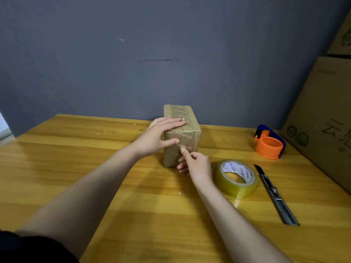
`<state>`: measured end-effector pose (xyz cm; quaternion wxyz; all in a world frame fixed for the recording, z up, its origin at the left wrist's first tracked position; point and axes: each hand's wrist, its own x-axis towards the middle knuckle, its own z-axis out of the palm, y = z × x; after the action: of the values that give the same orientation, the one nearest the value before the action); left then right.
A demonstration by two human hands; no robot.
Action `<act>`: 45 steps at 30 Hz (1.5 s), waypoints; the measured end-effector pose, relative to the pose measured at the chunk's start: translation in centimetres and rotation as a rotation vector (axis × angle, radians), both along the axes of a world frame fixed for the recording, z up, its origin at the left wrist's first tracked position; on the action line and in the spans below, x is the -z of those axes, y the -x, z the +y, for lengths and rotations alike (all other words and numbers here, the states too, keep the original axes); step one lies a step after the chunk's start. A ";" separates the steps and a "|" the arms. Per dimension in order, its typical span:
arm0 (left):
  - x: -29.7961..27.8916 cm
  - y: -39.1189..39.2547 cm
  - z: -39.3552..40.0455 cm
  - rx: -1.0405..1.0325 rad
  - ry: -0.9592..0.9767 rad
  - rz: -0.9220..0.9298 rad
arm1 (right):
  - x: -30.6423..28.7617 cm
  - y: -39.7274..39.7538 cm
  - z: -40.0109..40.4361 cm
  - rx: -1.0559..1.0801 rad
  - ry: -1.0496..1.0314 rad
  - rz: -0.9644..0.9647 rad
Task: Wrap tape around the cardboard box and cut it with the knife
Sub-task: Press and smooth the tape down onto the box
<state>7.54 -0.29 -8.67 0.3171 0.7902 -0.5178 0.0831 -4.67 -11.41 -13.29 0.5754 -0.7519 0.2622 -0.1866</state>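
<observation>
Counts: one cardboard box (181,135), one tape roll (236,178) at 4 o'clock, one knife (275,194).
Left hand (157,137): grip spread flat over box.
Right hand (195,166): forefinger pressing box front.

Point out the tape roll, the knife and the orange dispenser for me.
tape roll (224,185): head view, on its clear yellowish outer band.
knife (273,190): head view, mid handle near the slider.
orange dispenser (268,147): head view, on the orange drum.

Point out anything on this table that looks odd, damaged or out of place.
Little stands out. Small white scraps dot the wooden table left of the cardboard box. The knife lies with its blade end bare near the tape roll, close to the right hand. The box looks intact.
</observation>
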 end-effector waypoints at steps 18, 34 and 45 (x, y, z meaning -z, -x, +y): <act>0.6 2.1 -1.7 -0.172 0.226 0.062 | -2.9 -1.2 -4.9 -0.134 0.691 -0.282; 1.2 1.2 -1.3 -0.190 0.132 -0.138 | -3.2 -0.8 -6.5 -0.206 1.031 -0.131; 1.1 1.4 -0.9 -0.165 0.021 -0.145 | -3.4 -0.4 -6.6 -0.267 0.968 -0.128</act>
<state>6.15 -1.22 -9.76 0.2791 0.8189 -0.4715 0.1710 -4.22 -17.98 -9.90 0.1947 -0.9464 0.0115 -0.2575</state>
